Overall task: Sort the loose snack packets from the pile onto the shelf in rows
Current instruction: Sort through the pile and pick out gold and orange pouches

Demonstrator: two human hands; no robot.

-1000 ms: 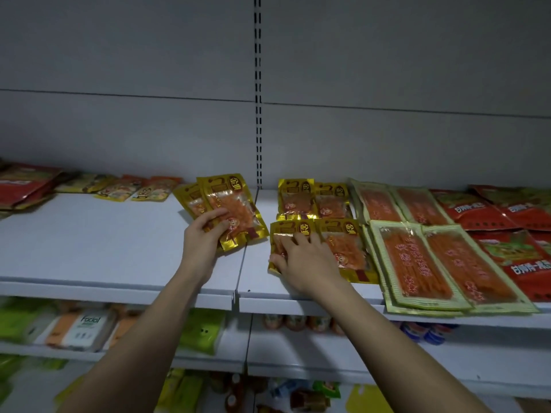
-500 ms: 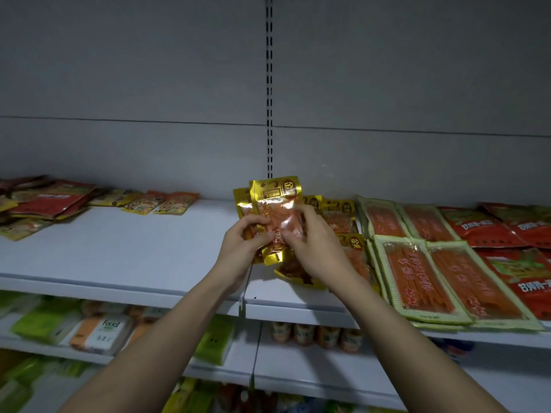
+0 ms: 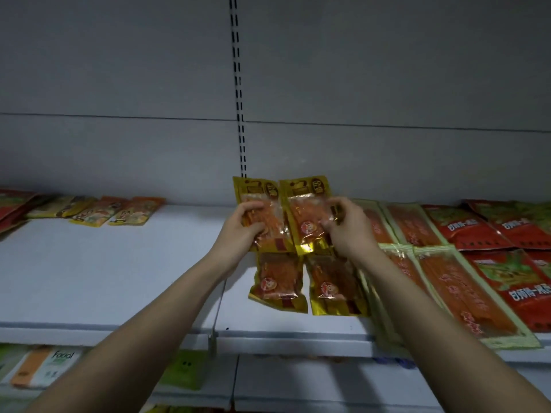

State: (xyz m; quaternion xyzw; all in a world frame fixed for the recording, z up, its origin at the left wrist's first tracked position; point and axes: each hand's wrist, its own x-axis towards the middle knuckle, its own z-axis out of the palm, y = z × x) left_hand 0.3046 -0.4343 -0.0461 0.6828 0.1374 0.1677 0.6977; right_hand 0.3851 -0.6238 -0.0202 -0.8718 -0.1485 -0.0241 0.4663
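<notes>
Holding two gold-edged snack packets side by side above the shelf (image 3: 119,278), the person has one in each hand. The left hand (image 3: 241,231) curls its fingers round the left packet (image 3: 262,204), thumb across its clear window; the right hand (image 3: 348,231) pinches the right packet (image 3: 307,210) at its right edge. Both packets stand nearly upright, long axes running top to bottom, gold headers uppermost and tipped slightly toward the back wall (image 3: 149,84).

Directly below them and nearer the shelf's front edge lie two matching packets (image 3: 280,281) flat on the shelf, side by side, long axes running near to far. That pairing is what the coming move seems to turn on: the held packets hover over the far slot just behind this near pair, so each likely needs laying down flat, headers away, to continue the same two columns. Each hand is about equally close to its own column, left over left, right over right.

To the right lie rows of green-bordered orange packets (image 3: 441,281) and red packets (image 3: 465,231). Far left, a loose pile of mixed packets (image 3: 98,210) remains unsorted, well apart from the hands.
</notes>
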